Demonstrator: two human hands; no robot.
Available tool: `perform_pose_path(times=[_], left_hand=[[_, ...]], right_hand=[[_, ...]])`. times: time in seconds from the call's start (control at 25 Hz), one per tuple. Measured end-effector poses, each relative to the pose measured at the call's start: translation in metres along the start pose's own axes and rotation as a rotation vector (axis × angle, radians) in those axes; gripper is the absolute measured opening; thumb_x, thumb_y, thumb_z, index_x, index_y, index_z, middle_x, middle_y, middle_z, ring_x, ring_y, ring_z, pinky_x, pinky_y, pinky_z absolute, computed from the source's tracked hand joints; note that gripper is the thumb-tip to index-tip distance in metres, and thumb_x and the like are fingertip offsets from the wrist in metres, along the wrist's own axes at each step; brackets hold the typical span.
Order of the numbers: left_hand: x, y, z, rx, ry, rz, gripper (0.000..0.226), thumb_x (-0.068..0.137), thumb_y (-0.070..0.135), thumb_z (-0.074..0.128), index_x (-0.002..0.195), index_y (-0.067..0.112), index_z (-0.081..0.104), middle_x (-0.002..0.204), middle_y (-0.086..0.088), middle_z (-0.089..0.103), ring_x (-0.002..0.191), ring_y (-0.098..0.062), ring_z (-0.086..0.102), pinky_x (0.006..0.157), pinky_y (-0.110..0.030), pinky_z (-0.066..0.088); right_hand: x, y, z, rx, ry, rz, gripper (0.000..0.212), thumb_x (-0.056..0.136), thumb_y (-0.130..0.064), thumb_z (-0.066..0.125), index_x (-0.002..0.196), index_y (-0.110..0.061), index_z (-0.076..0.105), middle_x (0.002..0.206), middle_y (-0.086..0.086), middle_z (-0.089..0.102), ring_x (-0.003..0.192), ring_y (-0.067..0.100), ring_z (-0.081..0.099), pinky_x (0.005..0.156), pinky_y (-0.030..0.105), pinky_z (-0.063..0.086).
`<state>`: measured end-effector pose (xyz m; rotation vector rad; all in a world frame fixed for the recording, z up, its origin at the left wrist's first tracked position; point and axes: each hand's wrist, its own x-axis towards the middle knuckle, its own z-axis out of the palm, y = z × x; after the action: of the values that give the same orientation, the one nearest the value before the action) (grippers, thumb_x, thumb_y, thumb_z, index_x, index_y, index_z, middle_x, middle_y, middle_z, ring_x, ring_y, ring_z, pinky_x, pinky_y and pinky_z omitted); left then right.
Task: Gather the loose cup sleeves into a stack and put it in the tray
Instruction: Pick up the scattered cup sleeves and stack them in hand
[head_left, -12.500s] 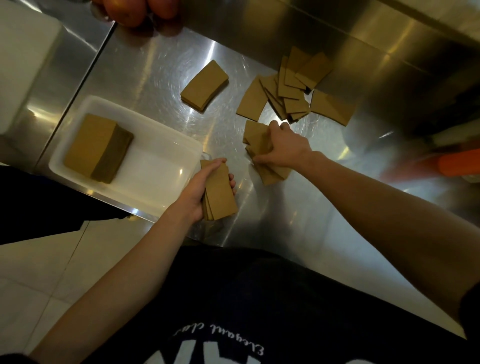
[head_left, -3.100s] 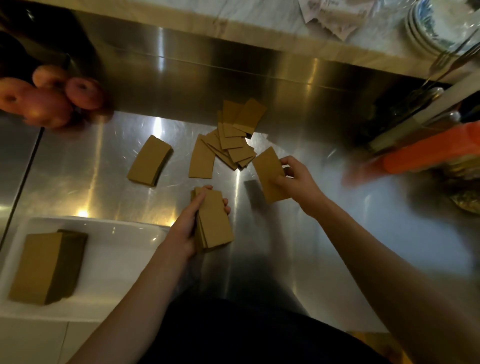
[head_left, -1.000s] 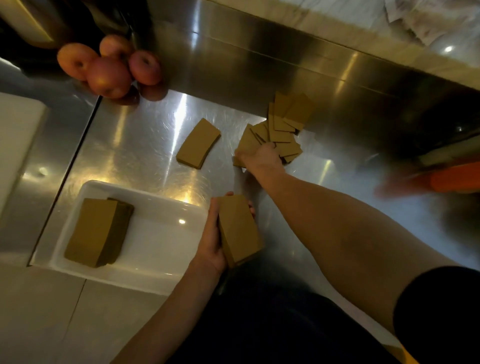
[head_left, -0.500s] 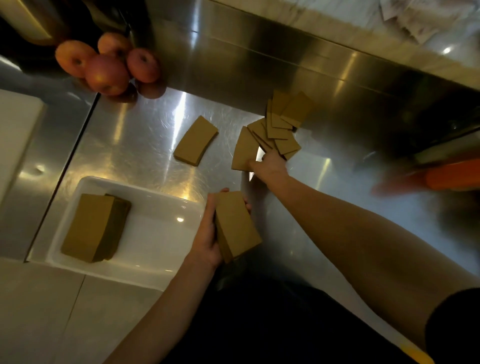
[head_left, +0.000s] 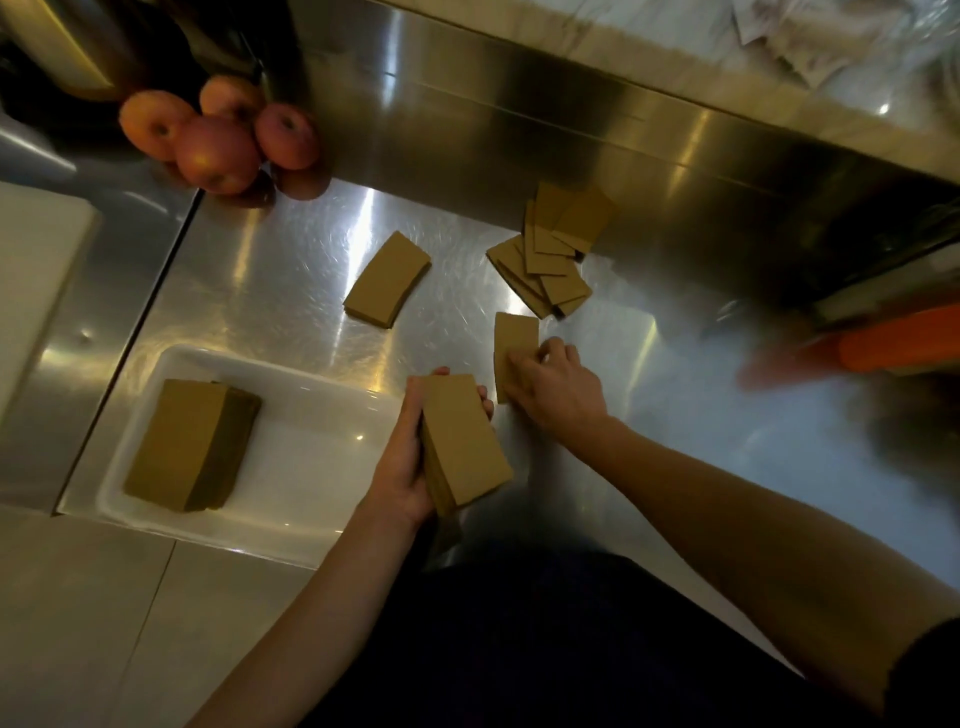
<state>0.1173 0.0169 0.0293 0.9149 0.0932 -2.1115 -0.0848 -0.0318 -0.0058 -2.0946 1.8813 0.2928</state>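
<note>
My left hand (head_left: 402, 457) grips a thick stack of brown cup sleeves (head_left: 462, 441) just right of the white tray (head_left: 317, 452). My right hand (head_left: 558, 384) holds a single sleeve (head_left: 511, 338) against the steel counter, close to the stack. A fanned pile of loose sleeves (head_left: 553, 249) lies farther back near the counter's wall. A small separate stack of sleeves (head_left: 387, 279) lies to the pile's left. Inside the tray sits a tall stack of sleeves (head_left: 189, 444) at its left end.
Several red apples (head_left: 223, 140) sit at the back left corner. An orange object (head_left: 898, 345) lies blurred at the right edge. A white board (head_left: 36, 270) is at the far left. The steel backsplash (head_left: 519, 119) rises behind the sleeves.
My right hand has pulled one sleeve out of the loose pile and drawn it back toward the stack in my left hand. The left hand has stayed about where it was.
</note>
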Motion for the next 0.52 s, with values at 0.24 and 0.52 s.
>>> perform_pose_path(times=[0.24,0.52], left_hand=[[-0.001,-0.006,0.002,-0.019,-0.003,-0.006,0.036,0.088,0.053,0.059,0.113,0.029,0.066,0.117,-0.015,0.067,0.099,-0.028,0.068,0.083,-0.045,0.058],[-0.005,-0.004,0.003,0.044,0.015,0.016,0.036,0.089,0.052,0.057,0.116,0.028,0.063,0.117,-0.016,0.068,0.1,-0.028,0.068,0.083,-0.045,0.058]], right_hand=[[0.0,0.023,-0.018,0.119,-0.033,0.019,0.066,0.083,-0.045,0.067,0.136,-0.02,0.039,0.138,0.012,0.038,0.125,0.03,0.041,0.094,0.041,0.047],[0.028,0.02,-0.032,-0.009,-0.262,0.063,0.098,0.068,-0.041,0.083,0.143,-0.01,0.027,0.145,0.016,0.032,0.132,0.033,0.036,0.102,0.046,0.043]])
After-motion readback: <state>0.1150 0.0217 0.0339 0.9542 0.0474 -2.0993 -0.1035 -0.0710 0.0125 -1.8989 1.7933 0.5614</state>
